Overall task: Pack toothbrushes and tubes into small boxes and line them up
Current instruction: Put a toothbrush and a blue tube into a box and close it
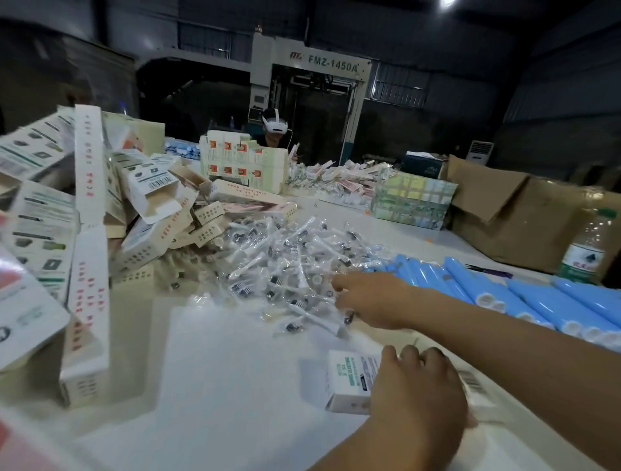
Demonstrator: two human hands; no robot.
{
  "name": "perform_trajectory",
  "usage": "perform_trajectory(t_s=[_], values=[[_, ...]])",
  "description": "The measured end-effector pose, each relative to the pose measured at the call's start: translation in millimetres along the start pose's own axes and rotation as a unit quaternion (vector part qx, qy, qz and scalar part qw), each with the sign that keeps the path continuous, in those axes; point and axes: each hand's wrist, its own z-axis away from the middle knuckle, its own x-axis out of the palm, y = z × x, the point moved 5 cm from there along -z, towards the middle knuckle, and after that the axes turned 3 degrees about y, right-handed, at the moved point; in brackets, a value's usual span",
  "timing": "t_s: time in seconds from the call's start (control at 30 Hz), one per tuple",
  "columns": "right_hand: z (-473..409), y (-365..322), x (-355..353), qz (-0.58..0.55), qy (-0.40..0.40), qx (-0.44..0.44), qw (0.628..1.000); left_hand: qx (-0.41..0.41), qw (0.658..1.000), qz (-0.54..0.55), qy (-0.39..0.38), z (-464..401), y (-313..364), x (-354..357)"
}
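Nearest, left hand (416, 386) gripping small box (349, 380); right hand (366, 299), fingers (339, 285) loosely apart, reaching leftward, touching toothbrush pile (285, 269).

A dim hall with dark corrugated walls (554, 84); a grey machine (312, 67) marked FMZ-1450A stands behind the white table (235, 369), a ceiling lamp (447, 2) glaring overhead.

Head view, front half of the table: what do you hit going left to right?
Heap of printed boxes → pile of bagged toothbrushes → right hand reaching into that pile → row of blue tubes → water bottle. Nearer the camera, the left hand holds a small box.
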Motion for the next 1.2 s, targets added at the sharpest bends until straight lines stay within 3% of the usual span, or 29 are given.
perform_trajectory(t_s=[0.07,0.13,0.2,0.27,0.33,0.4,0.47,0.5,0.57,0.63,0.73,0.87,1.0,1.1,1.2], values=[[-10.2,-6.8,-2.3,0.053,-0.007,-0.016,0.998,-0.002,1.0,0.012,0.008,0.6,-4.6,-1.9],[-8.9,-8.4,-12.7,0.035,0.038,-0.018,0.999,-0.003,1.0,0.004,0.008,2.2,-9.6,-4.4],[8.7,-1.4,-30.3,-0.062,0.13,-0.005,0.99,-0.007,1.0,-0.008,0.014,5.0,-13.6,-7.2],[45.0,16.4,-46.5,-0.227,0.249,0.063,0.939,-0.008,0.999,-0.016,0.03,8.2,-16.5,-10.4],[95.4,39.3,-45.0,-0.358,0.366,0.171,0.842,-0.006,0.999,-0.031,0.042,9.8,-18.2,-14.0],[147.5,56.1,-22.3,-0.472,0.456,0.276,0.702,-0.014,0.997,-0.046,0.058,7.0,-20.3,-17.8],[186.9,61.8,9.0,-0.554,0.499,0.363,0.559,-0.032,0.996,-0.049,0.073,3.6,-21.6,-19.7],[200.0,61.9,25.9,-0.582,0.498,0.397,0.505,-0.04,0.995,-0.049,0.078,3.1,-22.5,-19.5],[213.7,59.4,54.1,-0.637,0.48,0.438,0.416,-0.049,0.993,-0.056,0.092,3.7,-23.8,-18.8],[215.0,55.9,65.0,-0.675,0.461,0.448,0.362,-0.051,0.99,-0.068,0.11,4.9,-23.7,-19.0],[206.1,47.3,67.8,-0.695,0.443,0.443,0.354,-0.051,0.988,-0.083,0.123,6.1,-16.7,-18.2],[200.1,34.7,70.7,-0.666,0.418,0.484,0.384,-0.048,0.986,-0.085,0.134,6.8,-7.9,-17.0],[201.1,27.4,73.4,-0.673,0.415,0.518,0.327,-0.051,0.981,-0.092,0.165,6.5,-4.6,-20.8],[190.9,15.8,66.3,-0.685,0.361,0.506,0.38,-0.055,0.979,-0.094,0.173,5.1,-3.3,-23.7],[184.8,11.3,61.6,-0.736,0.305,0.459,0.394,-0.065,0.976,-0.093,0.184,4.4,-8.7,-27.4]])
